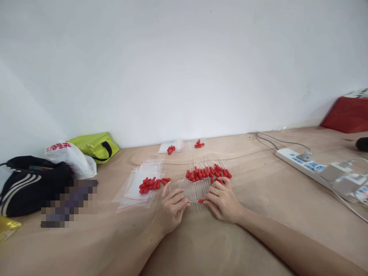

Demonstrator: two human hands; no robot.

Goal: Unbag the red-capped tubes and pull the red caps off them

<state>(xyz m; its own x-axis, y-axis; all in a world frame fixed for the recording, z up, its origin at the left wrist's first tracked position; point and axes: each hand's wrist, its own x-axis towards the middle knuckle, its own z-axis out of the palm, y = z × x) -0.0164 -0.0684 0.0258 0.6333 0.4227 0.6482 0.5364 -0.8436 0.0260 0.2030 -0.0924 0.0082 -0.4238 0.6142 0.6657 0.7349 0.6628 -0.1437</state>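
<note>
My left hand [172, 205] pinches one end of a thin glass dropper tube [194, 201], held level. At the tube's other end is a red rubber bulb [200, 201], gripped by the fingertips of my right hand [223, 201]. The bulb and tube meet end to end; how deep the tube sits in it cannot be made out. Beneath both hands lies a row of bare glass tubes [188, 188]. Just beyond them, droppers with red bulbs [205, 173] rest in a fanned pile. Left of my left hand, loose red bulbs [151, 184] lie on clear zip bags [135, 199].
Two small groups of red bulbs [171, 149] lie on bags near the wall. At left are a black bag [37, 188], a white plastic bag [83, 161] and a lime-green pouch [92, 143]. A power strip [299, 163] with plugs and cables stands at right, near a red bag [347, 115].
</note>
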